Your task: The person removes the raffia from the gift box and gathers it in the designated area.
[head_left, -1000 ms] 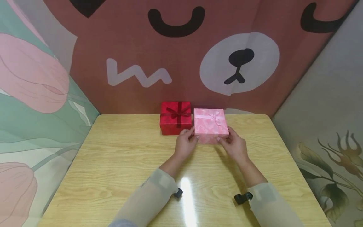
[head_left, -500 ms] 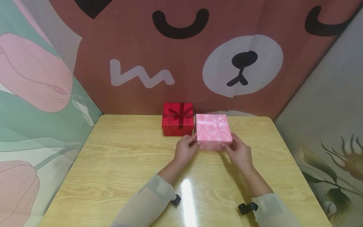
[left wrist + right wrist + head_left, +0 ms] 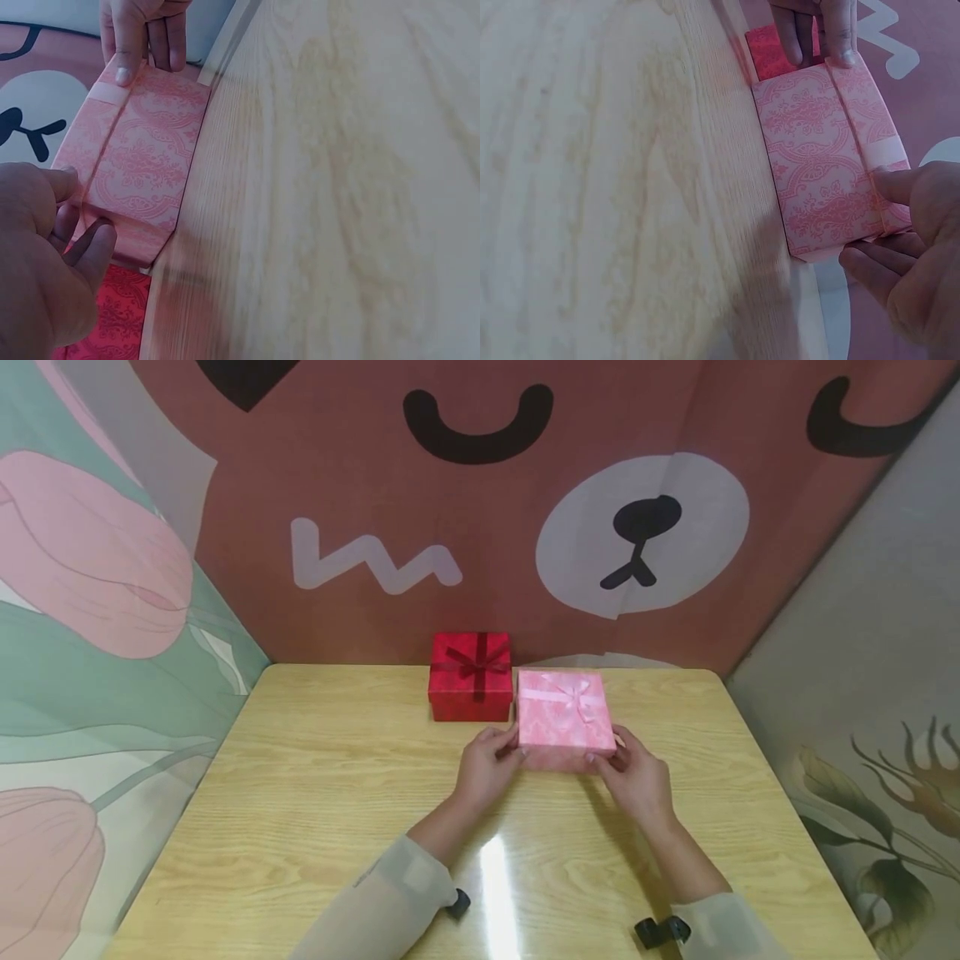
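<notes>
A pink patterned gift box point(image 3: 564, 718) with a pale pink ribbon bow is held between both hands near the back of the table. My left hand point(image 3: 487, 768) grips its left front corner, thumb on the front face and fingers along the side. At the right front corner my right hand point(image 3: 637, 777) grips it the same way. In the left wrist view the front of the pink box point(image 3: 146, 150) shows a lid seam, with the thumbs by it. Just left of it stands a red gift box point(image 3: 471, 677) with a dark red ribbon bow, untouched by the hands.
The wooden table point(image 3: 315, 793) has its back edge against a wall hanging point(image 3: 360, 485) printed with a bear face. Floral panels stand at the left and right sides. A bright light reflection point(image 3: 495, 893) lies on the tabletop between the forearms.
Both hands have drawn the pink gift box toward the person, so it sits further forward than the red one. The head view has shifted slightly; the red box stays in place.
</notes>
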`<move>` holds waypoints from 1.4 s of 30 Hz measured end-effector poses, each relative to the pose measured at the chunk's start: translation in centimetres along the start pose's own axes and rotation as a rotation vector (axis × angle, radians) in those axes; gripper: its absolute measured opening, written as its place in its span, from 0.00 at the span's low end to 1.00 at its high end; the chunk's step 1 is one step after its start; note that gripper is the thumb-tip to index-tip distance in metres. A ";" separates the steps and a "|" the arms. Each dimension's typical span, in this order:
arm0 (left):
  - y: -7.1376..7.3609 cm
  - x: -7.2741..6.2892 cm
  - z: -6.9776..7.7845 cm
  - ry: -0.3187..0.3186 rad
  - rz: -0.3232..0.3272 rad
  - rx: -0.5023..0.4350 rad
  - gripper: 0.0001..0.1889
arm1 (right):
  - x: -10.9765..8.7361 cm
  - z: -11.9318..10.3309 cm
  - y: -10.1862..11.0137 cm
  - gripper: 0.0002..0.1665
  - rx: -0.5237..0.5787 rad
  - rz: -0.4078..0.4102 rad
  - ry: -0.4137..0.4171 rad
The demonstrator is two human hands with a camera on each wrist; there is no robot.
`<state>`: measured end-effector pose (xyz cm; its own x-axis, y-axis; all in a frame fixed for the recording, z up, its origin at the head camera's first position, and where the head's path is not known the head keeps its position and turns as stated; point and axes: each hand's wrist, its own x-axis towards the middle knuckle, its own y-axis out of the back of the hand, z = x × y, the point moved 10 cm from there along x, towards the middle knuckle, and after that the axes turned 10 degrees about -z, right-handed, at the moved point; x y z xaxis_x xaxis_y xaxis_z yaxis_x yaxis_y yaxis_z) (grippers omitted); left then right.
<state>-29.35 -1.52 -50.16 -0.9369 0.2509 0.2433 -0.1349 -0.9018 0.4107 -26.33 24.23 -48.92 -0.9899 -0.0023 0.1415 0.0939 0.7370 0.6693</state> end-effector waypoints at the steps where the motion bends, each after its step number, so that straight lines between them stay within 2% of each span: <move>1: 0.1 -0.1 0.1 -0.003 0.000 0.005 0.21 | -0.1 0.0 0.0 0.34 -0.001 0.002 0.001; 5: 0.2 -0.6 0.2 -0.001 -0.017 0.005 0.21 | -0.8 -0.2 0.1 0.34 0.004 0.002 -0.002; 11: 0.2 -1.7 0.2 0.052 -0.063 0.004 0.23 | -1.9 -0.3 -0.1 0.35 -0.003 -0.009 -0.017; 16: 0.4 -2.6 0.4 0.044 -0.069 -0.011 0.22 | -2.8 -0.5 -0.3 0.36 0.029 -0.021 -0.023; 20: 0.6 -3.3 0.5 0.038 -0.069 -0.042 0.22 | -3.6 -0.7 -0.5 0.36 0.058 -0.017 -0.003; 32: 0.7 -5.3 0.8 0.056 -0.072 -0.043 0.22 | -5.5 -1.5 -0.4 0.34 0.108 0.029 0.062; 36: 1.1 -6.3 0.8 0.040 -0.061 -0.062 0.22 | -6.2 -1.7 -0.9 0.33 0.130 0.003 0.052; 42: 2.5 -7.7 0.6 0.048 -0.058 -0.118 0.22 | -6.8 -2.6 -1.9 0.33 0.173 -0.034 0.050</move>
<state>-22.30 -5.51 -50.51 -0.9405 0.2892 0.1782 -0.2236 -0.9220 0.3160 -19.54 21.05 -49.26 -0.9853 -0.0598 0.1598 0.0365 0.8411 0.5397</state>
